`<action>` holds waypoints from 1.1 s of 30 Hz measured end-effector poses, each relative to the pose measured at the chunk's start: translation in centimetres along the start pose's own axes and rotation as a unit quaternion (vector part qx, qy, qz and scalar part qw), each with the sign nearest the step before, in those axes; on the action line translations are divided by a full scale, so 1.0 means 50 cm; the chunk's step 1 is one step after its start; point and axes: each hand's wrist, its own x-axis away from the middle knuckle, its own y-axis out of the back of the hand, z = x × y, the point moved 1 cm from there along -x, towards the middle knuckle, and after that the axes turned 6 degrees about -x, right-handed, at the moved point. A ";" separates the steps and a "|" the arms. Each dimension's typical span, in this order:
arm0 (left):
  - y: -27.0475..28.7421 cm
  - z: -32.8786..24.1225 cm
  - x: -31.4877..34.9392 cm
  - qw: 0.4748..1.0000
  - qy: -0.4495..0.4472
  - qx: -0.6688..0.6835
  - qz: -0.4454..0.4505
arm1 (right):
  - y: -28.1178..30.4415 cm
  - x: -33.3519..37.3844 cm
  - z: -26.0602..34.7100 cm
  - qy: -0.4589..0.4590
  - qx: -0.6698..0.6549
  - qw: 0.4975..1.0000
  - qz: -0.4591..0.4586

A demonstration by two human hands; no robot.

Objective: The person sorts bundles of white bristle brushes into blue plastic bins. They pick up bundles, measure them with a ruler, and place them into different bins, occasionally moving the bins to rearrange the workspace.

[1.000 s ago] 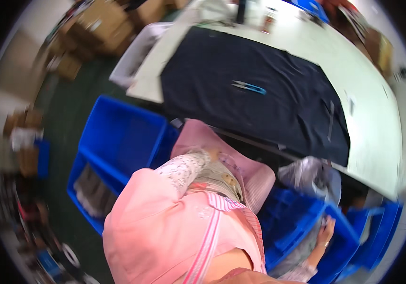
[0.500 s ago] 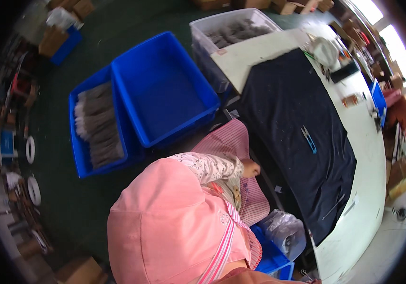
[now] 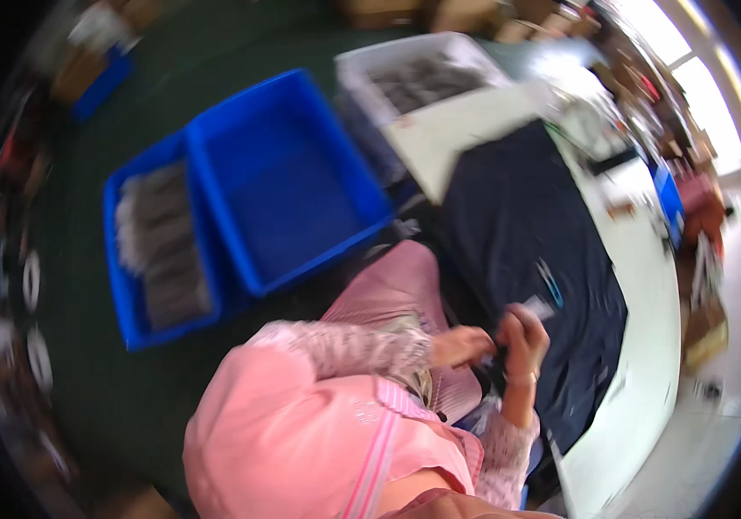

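My left hand [image 3: 464,346] reaches across my lap, fingers closed and pointing at my right hand. Raised just beside it at the table's near edge is my right hand [image 3: 523,342], with its fingers curled together. A dark gap or dark thing shows between the two hands; blur hides what they hold. A small pale piece [image 3: 540,307] appears at the right fingertips, against a dark navy cloth [image 3: 517,208]. I cannot tell whether it is gripped or lies behind them. Blue-handled thread snips [image 3: 550,284] rest on the cloth, just beyond my right hand.
A white table [image 3: 660,346] curves along the right under the cloth. To the left stand a deep blue bin [image 3: 254,281] and a blue bin [image 3: 133,337] with stacked grey fuzzy pieces [image 3: 167,242]. A translucent tub [image 3: 357,65] of grey pieces stands beyond. Pink striped fabric [image 3: 405,277] covers my lap.
My right hand has come into view and risen beside the left. My left hand has moved slightly right and down in the picture. The whole view has shifted and blurred.
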 end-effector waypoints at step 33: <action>0.051 -0.079 -0.026 0.987 0.068 0.012 -0.144 | -0.054 -0.046 -0.123 -0.048 -0.330 0.941 -0.063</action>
